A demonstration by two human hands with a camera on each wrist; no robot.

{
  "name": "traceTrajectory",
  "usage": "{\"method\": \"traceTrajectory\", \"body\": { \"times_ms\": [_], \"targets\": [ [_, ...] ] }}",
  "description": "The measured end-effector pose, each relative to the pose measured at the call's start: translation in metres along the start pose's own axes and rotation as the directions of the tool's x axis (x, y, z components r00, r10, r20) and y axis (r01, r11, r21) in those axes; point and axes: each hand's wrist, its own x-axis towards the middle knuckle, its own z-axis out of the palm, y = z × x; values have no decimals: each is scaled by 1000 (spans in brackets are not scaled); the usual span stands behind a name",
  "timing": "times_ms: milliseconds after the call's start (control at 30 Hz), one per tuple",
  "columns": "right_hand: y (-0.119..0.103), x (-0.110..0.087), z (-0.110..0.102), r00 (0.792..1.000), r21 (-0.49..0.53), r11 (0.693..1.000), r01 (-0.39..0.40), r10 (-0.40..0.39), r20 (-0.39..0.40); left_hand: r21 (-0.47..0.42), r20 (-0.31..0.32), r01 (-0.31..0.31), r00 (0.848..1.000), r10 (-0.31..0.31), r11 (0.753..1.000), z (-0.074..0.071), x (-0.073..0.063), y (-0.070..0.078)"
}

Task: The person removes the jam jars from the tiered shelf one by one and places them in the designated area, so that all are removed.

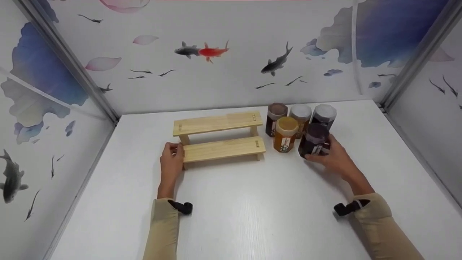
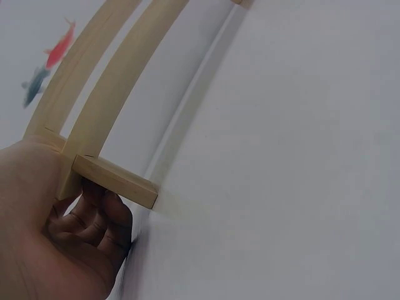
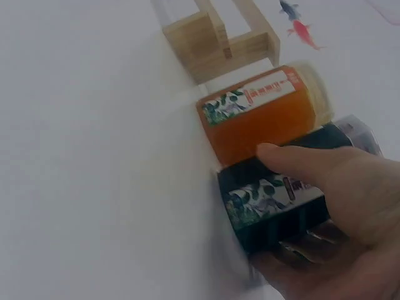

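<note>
A two-step wooden rack [image 1: 223,148] stands on the white table. My left hand [image 1: 171,159] holds its left end at the lower step; in the left wrist view the fingers [image 2: 115,228] curl behind the rack's end leg [image 2: 119,178]. To the right, my right hand [image 1: 337,157] grips a dark jar [image 1: 313,141] with a label, thumb on the near side and fingers round the far side. The jar looks upright. Directly left of it is an amber jar [image 1: 286,135], also seen in the right wrist view, where the held dark jar [image 3: 262,200] is close beside it.
Behind the front jars stand a brown-topped jar [image 1: 277,117] and two white-topped jars [image 1: 300,112], close together near the table's back edge. Printed panels with fish and petals [image 1: 216,83] enclose the table [image 1: 234,213] at the back and sides.
</note>
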Motion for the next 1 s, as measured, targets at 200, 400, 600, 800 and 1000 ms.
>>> {"method": "traceTrajectory", "body": {
  "times_ms": [200, 400, 600, 800, 1000],
  "targets": [
    [5, -1, -6, 997, -47, 999, 20, -16, 76, 4, 3, 4, 1000, -4, 1000, 0, -1, -1],
    [8, -3, 1, 997, -93, 995, 48, -53, -61, -4, -1, -5, 1000, 5, 1000, 2, -2, -1],
    [7, -2, 12, 980, -126, 991, 36, -60, -189, 3, 0, 1, 1000, -1, 1000, 2, -1, 0],
    [4, 1, 19, 961, -142, 990, 6, -45, -273, -2, 0, -3, 1000, 3, 1000, 4, -1, 0],
    [4, 2, 23, 950, -128, 991, -39, -3, -312, 18, -11, -21, 1000, 21, 1000, 3, -2, -1]
  ]
}}
